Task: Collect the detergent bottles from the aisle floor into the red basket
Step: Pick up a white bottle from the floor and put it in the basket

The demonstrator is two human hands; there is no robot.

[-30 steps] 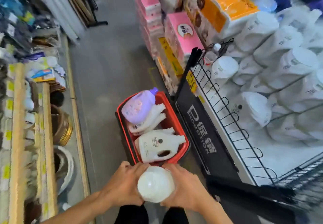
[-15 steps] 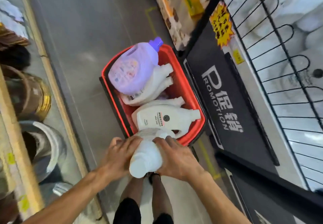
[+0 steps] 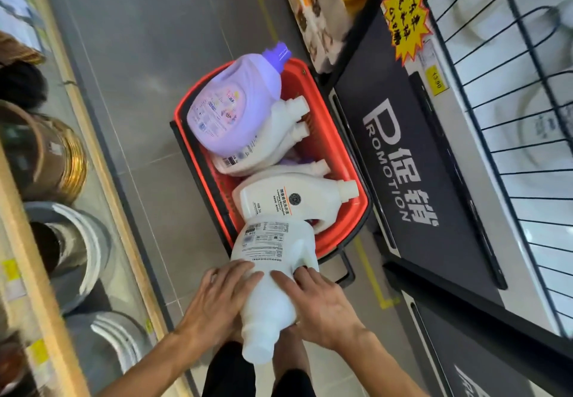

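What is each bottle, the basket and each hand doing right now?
red basket, on the floor, holding bottles.
held white bottle, base over the basket's near rim, cap on.
labelled white bottle, lying sideways in the basket.
purple bottle, lying on other white bottles, cap on.
left hand, holds the held white bottle.
right hand, holds it too.
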